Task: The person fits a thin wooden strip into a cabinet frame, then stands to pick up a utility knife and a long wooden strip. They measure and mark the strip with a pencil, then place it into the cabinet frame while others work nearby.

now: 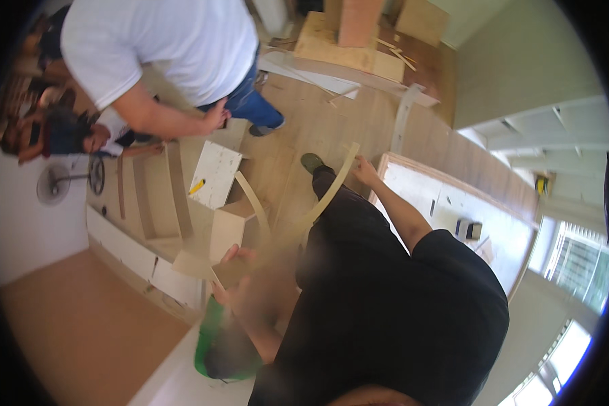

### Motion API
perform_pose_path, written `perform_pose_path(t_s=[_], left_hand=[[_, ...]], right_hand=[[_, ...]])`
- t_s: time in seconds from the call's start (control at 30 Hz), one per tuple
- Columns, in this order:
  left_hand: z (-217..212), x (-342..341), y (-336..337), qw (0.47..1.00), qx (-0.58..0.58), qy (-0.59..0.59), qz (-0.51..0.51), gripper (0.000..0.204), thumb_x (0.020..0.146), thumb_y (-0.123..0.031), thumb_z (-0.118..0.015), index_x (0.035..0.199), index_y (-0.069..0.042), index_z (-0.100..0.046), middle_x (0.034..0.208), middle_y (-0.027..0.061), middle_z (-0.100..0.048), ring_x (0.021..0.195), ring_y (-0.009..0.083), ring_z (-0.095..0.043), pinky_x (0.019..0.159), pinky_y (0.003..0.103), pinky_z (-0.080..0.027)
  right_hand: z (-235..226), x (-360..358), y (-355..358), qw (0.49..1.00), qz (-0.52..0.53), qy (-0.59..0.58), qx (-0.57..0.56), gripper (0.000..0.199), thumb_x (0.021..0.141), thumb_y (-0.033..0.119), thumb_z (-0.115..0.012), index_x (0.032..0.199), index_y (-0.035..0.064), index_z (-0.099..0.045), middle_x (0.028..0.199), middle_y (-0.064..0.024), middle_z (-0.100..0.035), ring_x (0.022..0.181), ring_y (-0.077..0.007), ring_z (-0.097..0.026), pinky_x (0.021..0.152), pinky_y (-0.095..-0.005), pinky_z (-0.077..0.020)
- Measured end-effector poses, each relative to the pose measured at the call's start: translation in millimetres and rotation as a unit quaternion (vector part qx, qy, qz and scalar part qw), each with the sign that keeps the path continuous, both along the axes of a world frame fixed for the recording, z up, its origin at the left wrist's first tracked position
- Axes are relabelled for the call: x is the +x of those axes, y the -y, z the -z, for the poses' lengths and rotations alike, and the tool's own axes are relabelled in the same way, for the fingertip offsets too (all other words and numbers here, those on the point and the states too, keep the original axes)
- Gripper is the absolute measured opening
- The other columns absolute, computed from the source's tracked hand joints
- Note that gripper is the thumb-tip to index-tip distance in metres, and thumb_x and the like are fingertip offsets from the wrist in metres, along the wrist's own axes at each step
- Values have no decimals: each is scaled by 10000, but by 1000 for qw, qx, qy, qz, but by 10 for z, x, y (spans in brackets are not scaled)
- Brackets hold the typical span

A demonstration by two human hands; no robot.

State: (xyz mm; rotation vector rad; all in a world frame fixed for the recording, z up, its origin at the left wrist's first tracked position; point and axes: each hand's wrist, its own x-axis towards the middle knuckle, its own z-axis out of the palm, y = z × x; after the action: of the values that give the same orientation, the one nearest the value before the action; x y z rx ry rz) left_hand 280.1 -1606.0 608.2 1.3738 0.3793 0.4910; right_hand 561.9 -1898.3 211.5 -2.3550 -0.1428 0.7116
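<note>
A long, thin, pale wood-coloured strip (323, 201) bends across the space in front of my body. My right hand (367, 173) reaches forward on the right, its fingertips pinched at the strip's far end. Closer to me, my left hand (235, 274) is closed around the near part of the strip, the thumb and fingers on either side of it. This near part is blurred, so where it ends cannot be made out. Just beyond my left hand stands a pale box-like wooden piece (227, 235), with another curved strip (252, 200) beside it.
A person in a white T-shirt (176, 40) stands ahead on the left, near a white panel (214, 172) bearing a yellow cutter (197, 187). A framed white panel (423, 193) lies at right. Also around are an open wooden frame (177, 193), a fan (53, 184) and a green container (208, 338).
</note>
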Motion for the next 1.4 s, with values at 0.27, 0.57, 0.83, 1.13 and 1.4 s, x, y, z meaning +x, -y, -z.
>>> perform_pose_path(t_s=[0.27,0.57,0.83,1.13,1.4], left_hand=[[13,-536,55,987,18,-21,-159,651,881,-348,-720,1348,38,-481,1173,231,-636,1131,292,-594,986,418,-445],[9,-1296,383,939,-38,20,-342,638,907,-328,-702,1355,58,-462,1217,252,-621,1090,280,-631,961,410,-488],[14,-1766,735,898,-22,19,-438,648,922,-342,-684,1379,50,-446,1234,258,-616,689,95,-551,713,259,-480],[-40,-2136,859,832,17,39,-553,712,916,-410,-678,1384,61,-422,1225,255,-608,644,100,-556,590,210,-459],[33,-2058,980,823,4,69,-563,664,929,-354,-668,1381,63,-419,1223,266,-606,694,121,-593,586,222,-483]], right_hand=[[-278,79,-586,850,196,-381,307,612,902,232,-539,1458,130,-303,1217,-179,-619,1076,-284,-631,810,-407,-506],[-849,251,-1425,945,70,-219,231,720,898,94,-489,1489,174,-85,1125,-198,-649,856,-315,-689,725,-448,-574],[-998,213,-1765,981,-68,-89,160,574,872,31,-536,1383,115,-290,956,-150,-625,783,-291,-678,609,-414,-630],[-382,366,-1818,968,-143,-186,94,204,887,130,-643,1024,-9,-584,872,-106,-640,724,-215,-677,567,-346,-603],[-199,309,-1749,853,-513,-90,-40,209,844,211,-684,962,40,-704,739,-130,-695,667,-198,-682,572,-350,-521]])
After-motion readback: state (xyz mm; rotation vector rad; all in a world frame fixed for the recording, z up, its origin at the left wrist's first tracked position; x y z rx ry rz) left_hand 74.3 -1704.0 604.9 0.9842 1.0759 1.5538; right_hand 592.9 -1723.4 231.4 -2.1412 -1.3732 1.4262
